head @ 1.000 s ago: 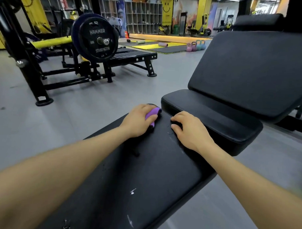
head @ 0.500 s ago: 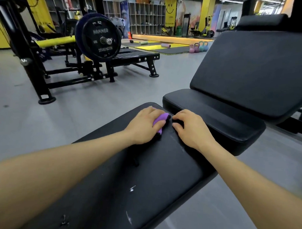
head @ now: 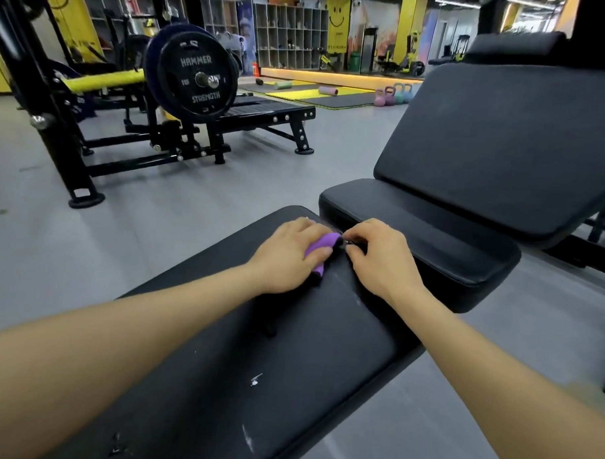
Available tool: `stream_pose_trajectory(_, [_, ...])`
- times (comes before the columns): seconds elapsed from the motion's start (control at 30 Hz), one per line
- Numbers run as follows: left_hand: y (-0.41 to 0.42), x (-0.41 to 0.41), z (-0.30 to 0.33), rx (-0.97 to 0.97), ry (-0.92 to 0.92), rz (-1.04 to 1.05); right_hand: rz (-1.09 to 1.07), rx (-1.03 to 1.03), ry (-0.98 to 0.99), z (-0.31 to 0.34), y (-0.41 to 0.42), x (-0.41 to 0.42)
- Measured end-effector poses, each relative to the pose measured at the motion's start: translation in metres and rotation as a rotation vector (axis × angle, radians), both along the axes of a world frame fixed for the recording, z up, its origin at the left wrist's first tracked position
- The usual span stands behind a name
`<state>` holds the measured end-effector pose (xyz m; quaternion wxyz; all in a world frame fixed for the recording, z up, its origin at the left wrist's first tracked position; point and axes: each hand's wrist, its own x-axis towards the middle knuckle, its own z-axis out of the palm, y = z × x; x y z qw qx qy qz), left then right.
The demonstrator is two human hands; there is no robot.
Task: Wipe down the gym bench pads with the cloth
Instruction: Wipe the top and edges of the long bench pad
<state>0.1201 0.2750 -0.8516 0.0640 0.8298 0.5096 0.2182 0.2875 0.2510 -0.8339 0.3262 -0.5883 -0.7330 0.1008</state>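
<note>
Head view: left hand (head: pixel 290 256) fingers curled over purple cloth (head: pixel 321 250), gripping it against the near bench pad (head: pixel 290 349) at its far end. Right hand (head: pixel 379 256) just right of the cloth, fingers (head: pixel 354 238) bent at the gap by the seat pad (head: pixel 431 240); whether they pinch anything, cannot tell. Cloth is bunched, long axis running from the fingers back toward the wrist, slightly diagonal. Progress looks early: white specks remain on the near pad; seat pad and inclined back pad (head: pixel 502 150), beyond the fingers, seem untouched.
</note>
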Motion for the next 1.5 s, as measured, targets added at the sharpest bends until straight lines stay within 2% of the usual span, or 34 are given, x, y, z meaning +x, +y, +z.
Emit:
stream_pose_trajectory(0.07, [0.016,-0.001,0.004,0.009,-0.007,-0.015,-0.009,-0.013,-0.022,-0.001,0.003,0.0])
stream_pose_trajectory(0.23, [0.067,0.013,0.007,-0.008,-0.016,0.212,-0.033,-0.023,-0.031,0.0,0.005,0.001])
stream_pose_trajectory(0.37, [0.061,0.018,0.01,-0.015,0.006,0.29,-0.041,-0.033,-0.019,0.003,0.0,-0.003])
stream_pose_trajectory(0.43, [0.036,0.024,0.011,-0.022,0.032,0.241,-0.082,-0.04,0.023,0.007,-0.011,0.0])
stream_pose_trajectory(0.57, [-0.022,0.033,0.006,-0.041,0.031,-0.013,-0.125,-0.148,0.066,0.014,-0.047,0.031])
stream_pose_trajectory(0.67, [-0.03,0.034,0.006,-0.026,0.037,-0.074,-0.129,-0.125,0.065,0.007,-0.065,0.043])
stream_pose_trajectory(0.87, [0.033,0.055,0.009,-0.046,0.083,0.101,-0.148,-0.048,0.055,-0.016,-0.056,0.036])
stream_pose_trajectory(0.97, [0.03,0.062,0.013,-0.027,0.1,0.143,-0.162,-0.044,-0.022,-0.017,-0.058,0.037])
stream_pose_trajectory(1.17, [-0.042,0.054,0.004,0.002,0.038,-0.114,-0.247,-0.027,-0.109,-0.018,-0.064,0.031])
stream_pose_trajectory(1.27, [-0.03,0.049,0.004,0.0,0.05,-0.172,-0.275,-0.007,-0.11,-0.018,-0.064,0.028])
stream_pose_trajectory(1.4, [0.012,0.061,0.009,-0.044,0.079,-0.024,-0.292,0.015,-0.111,-0.019,-0.066,0.028])
stream_pose_trajectory(1.5, [0.015,0.071,0.012,-0.038,0.112,0.048,-0.307,0.029,-0.138,-0.02,-0.067,0.028])
